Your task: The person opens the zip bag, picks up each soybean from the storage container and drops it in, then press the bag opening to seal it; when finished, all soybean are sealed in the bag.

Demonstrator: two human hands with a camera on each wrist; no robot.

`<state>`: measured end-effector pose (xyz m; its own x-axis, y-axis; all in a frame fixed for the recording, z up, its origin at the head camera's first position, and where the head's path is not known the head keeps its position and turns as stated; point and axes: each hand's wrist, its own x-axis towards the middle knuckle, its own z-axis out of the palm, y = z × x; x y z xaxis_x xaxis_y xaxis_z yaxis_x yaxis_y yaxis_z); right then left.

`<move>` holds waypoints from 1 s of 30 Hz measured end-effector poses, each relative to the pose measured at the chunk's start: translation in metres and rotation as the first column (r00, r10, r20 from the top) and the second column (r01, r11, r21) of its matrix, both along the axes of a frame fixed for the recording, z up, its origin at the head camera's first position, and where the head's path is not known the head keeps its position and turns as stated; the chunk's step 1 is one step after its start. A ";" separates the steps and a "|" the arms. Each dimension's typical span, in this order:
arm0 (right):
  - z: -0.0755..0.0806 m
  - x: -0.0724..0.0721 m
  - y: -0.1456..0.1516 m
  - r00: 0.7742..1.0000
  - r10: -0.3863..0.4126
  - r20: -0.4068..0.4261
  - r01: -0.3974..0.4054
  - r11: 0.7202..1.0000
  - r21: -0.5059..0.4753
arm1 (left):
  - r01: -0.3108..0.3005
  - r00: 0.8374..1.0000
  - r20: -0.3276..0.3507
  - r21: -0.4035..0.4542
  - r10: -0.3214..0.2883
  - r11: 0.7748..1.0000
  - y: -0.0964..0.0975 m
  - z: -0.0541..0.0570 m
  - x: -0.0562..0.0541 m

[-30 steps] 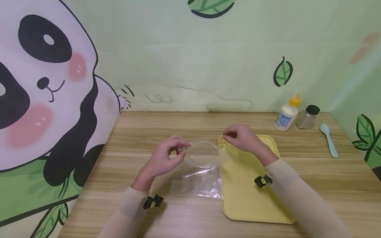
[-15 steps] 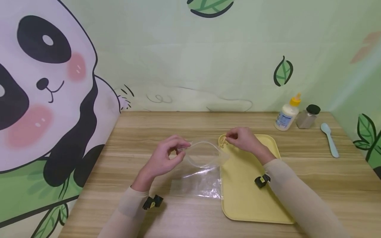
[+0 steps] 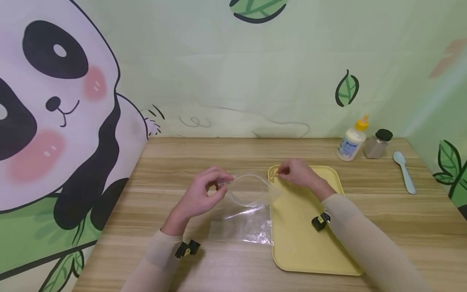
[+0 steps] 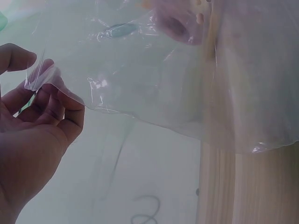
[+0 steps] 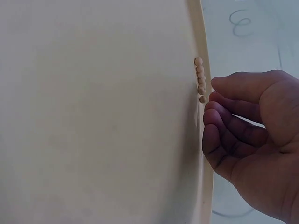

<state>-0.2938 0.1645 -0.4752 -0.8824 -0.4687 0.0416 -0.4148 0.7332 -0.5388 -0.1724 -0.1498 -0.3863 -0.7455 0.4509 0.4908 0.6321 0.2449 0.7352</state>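
My left hand (image 3: 204, 190) pinches the top edge of a clear plastic zip bag (image 3: 240, 229), whose mouth gapes in a loop. In the left wrist view its thumb and fingers hold a gathered bit of the bag film (image 4: 140, 84). My right hand (image 3: 297, 172) is at the far left corner of a yellow tray (image 3: 310, 251). Small round tan beans (image 3: 273, 175) lie there along the rim. In the right wrist view the beans (image 5: 200, 77) are right at the fingertips; thumb and forefinger stand slightly apart, with nothing visible between them.
At the back right stand a white glue bottle with an orange cap (image 3: 351, 142) and a black-lidded clear jar (image 3: 376, 144). A light blue spoon (image 3: 403, 172) lies right of them. The wooden table (image 3: 153, 162) meets a green painted wall (image 3: 233, 81).
My right hand has shifted slightly right and nearer along the beans, its thumb and forefinger closer together. My left hand and the bag have stayed in place.
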 end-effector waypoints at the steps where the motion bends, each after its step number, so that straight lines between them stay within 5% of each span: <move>1: 0.000 0.000 0.000 1.000 0.003 0.011 -0.003 1.000 0.011 | 0.002 1.000 0.003 -0.001 -0.002 1.000 0.000 0.001 0.000; 30: -0.005 -0.004 -0.005 0.999 0.041 -0.015 -0.039 0.994 0.097 | -0.005 1.000 -0.018 -0.014 0.005 1.000 0.001 0.001 0.001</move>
<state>-0.2973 0.1592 -0.4798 -0.8625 -0.5060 0.0092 -0.4533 0.7643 -0.4586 -0.1711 -0.1490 -0.3849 -0.7387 0.4543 0.4978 0.6441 0.2586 0.7199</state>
